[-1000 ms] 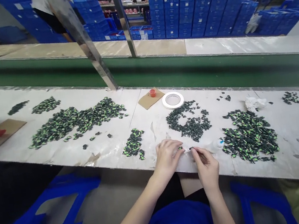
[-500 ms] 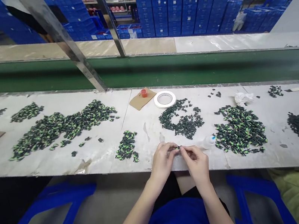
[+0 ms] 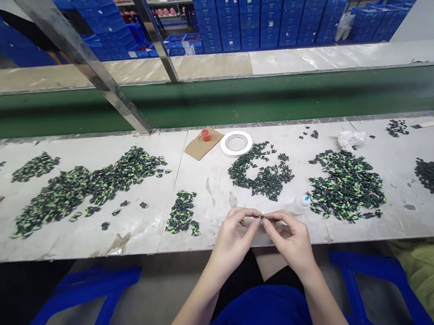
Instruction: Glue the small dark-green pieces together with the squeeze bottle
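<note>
Between the fingertips of both hands sits a small dark part [image 3: 262, 217], mostly hidden by the fingers. My left hand [image 3: 237, 236] pinches it from the left, thumb and forefinger closed. My right hand [image 3: 290, 236] pinches it from the right in the same way. Just beyond the hands lies a ring-shaped pile of small black parts [image 3: 265, 182]. A small heap of black-and-green parts [image 3: 179, 212] is left of my hands, and a larger black-and-green pile [image 3: 346, 186] spreads to the right. A small bottle with a blue tip [image 3: 302, 201] lies beside my right hand.
A white tape roll [image 3: 236, 143] and a red cup [image 3: 205, 134] on cardboard [image 3: 198, 148] stand at the back of the table. A long black-and-green pile [image 3: 84, 186] covers the left side. Metal posts [image 3: 125, 105] rise behind. Blue stools [image 3: 79, 310] flank me.
Both hands stay together at the small part, but their fingers have shifted and the wrists have spread slightly apart. The whole view has moved a little.
</note>
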`<state>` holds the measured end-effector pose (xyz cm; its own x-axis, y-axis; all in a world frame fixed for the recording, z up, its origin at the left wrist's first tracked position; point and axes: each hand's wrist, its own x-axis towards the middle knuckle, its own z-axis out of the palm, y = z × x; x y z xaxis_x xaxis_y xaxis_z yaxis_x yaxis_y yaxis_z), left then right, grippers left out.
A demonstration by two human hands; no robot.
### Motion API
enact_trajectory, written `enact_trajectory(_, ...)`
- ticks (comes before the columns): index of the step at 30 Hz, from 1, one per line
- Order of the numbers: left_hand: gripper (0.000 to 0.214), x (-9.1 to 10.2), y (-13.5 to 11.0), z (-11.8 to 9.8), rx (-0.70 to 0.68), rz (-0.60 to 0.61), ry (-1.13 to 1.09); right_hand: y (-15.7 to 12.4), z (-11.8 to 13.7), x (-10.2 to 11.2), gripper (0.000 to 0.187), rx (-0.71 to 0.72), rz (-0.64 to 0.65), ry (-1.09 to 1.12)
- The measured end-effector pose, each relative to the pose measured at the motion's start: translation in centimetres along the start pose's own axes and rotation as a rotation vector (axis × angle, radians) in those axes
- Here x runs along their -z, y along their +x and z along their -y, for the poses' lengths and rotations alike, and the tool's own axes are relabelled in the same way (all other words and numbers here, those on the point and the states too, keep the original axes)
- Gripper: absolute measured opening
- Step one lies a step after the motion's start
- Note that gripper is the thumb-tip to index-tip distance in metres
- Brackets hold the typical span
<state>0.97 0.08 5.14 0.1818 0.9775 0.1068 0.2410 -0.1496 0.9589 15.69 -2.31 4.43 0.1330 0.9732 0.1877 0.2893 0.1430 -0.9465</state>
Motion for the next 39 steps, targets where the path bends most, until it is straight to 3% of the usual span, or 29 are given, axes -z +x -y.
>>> enact_trajectory(4, 0.012, 0.7, -0.2, -1.6, -0.177, 0.103, 0.13, 0.2, 1.2, 1.5, 0.014, 0.188, 0.122, -0.115)
enact_trajectory(7, 0.013, 1.1, -0.2, -2.5, -0.237, 0.144, 0.21, 0.2, 1.7, 2.2, 0.016, 0.288, 0.151, -0.167)
enact_trajectory(14, 0.018, 0.9, -0.9, -3.0, -0.163, 0.088, 0.232, 0.3, 2.0, 2.3, 0.016, 0.497, 0.11, -0.268)
enact_trajectory(20, 0.019, 0.6, -1.5, -4.1, 0.033, 0.022, 0.102, 0.3, 2.5, 2.0, 0.014, 0.56, 0.053, -0.255)
enact_trajectory(24, 0.016, 1.1, -1.2, -4.3, 0.088, 0.054, 0.035, 0.0, 2.7, 1.8, 0.011, 0.477, 0.061, -0.158)
enact_trajectory(29, 0.011, 1.4, -0.8, -3.4, -0.065, 0.104, 0.042, -0.3, 2.3, 1.6, 0.008, 0.227, 0.041, 0.014)
enact_trajectory(33, 0.014, 1.4, -0.7, -3.0, -0.233, 0.125, 0.063, -0.5, 1.8, 1.6, 0.009, 0.013, 0.107, 0.184)
enact_trajectory(39, 0.017, 1.5, -0.4, -2.8, -0.281, 0.145, 0.057, -0.5, 1.2, 1.6, 0.016, -0.119, 0.18, 0.302)
